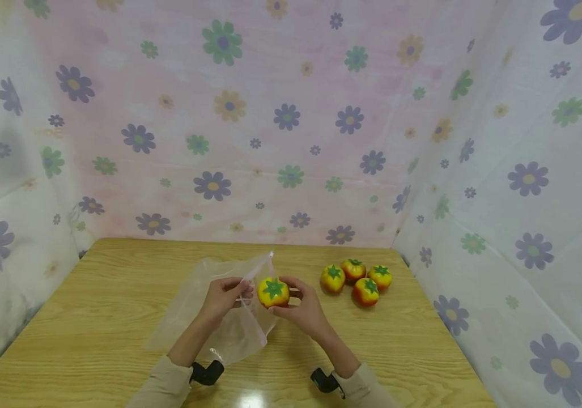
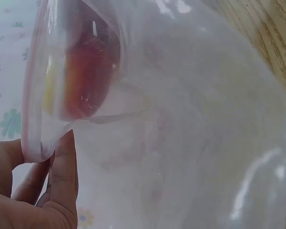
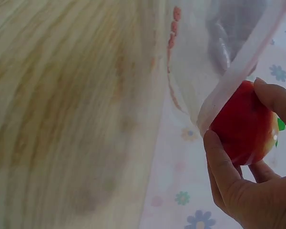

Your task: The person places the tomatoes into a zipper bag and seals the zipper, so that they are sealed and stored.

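A clear plastic zip bag [image 1: 204,306] with a pale pink closure edge spreads over the table, its mouth facing right. My left hand [image 1: 226,296] pinches the rim of that mouth, thumb against fingers, as the left wrist view also shows. In my right hand [image 1: 302,306] is a yellow-red persimmon [image 1: 273,292] with a green leafy top, held between thumb and fingers. The persimmon's red underside [image 3: 240,126] is right at the bag's opening in the right wrist view, partly covered by the pink edge. Through the film, the left wrist view shows the red fruit [image 2: 88,81].
Several more persimmons [image 1: 366,291] stand in a cluster on the wooden table [image 1: 398,351], right of my right hand. Flower-printed cloth [image 1: 291,147] hangs behind the table and along both sides. Black wrist mounts [image 1: 208,373] sit at my sleeves.
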The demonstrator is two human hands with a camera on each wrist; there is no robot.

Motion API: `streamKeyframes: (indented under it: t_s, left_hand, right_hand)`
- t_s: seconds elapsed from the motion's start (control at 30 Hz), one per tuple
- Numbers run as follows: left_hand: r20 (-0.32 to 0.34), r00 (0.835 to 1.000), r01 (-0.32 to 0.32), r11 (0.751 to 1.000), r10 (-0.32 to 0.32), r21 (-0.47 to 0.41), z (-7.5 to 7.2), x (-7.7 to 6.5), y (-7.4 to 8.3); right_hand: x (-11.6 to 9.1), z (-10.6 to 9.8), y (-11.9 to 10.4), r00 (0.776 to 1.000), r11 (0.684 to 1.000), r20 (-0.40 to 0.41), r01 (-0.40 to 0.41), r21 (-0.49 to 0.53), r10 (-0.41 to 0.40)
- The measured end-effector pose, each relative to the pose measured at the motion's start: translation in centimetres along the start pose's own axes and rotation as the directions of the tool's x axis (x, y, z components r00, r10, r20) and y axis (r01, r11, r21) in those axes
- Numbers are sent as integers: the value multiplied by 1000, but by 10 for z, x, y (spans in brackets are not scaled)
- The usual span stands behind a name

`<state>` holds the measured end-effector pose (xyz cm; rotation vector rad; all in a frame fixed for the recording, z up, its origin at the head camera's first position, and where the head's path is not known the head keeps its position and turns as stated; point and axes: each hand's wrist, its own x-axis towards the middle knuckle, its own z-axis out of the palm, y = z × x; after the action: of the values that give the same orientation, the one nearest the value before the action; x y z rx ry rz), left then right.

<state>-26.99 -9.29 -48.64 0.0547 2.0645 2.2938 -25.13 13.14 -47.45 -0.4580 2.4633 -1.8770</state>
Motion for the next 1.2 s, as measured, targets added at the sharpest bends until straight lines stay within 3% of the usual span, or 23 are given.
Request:
streamKeyframes:
  t_s: [0.37, 0.63, 0.87, 1.2]
  left_hand:
    - [-33, 999, -14, 999, 15, 40, 4, -2, 2]
    - [-35, 999, -30, 998, 32, 55, 6, -3, 4]
    - [-32, 999, -39, 998, 41, 46, 5, -2, 6]
    - [-25, 999, -40, 999, 40, 32, 3, -2, 8]
  right_hand:
    - [-3, 3, 8, 996, 995, 47, 77, -56, -74]
    - [0, 12, 9, 982, 966, -28, 178, -190, -186]
    - [1, 16, 7, 959, 941, -47, 263, -215, -279]
    - [4, 14, 6, 957, 922, 9, 283, -263, -291]
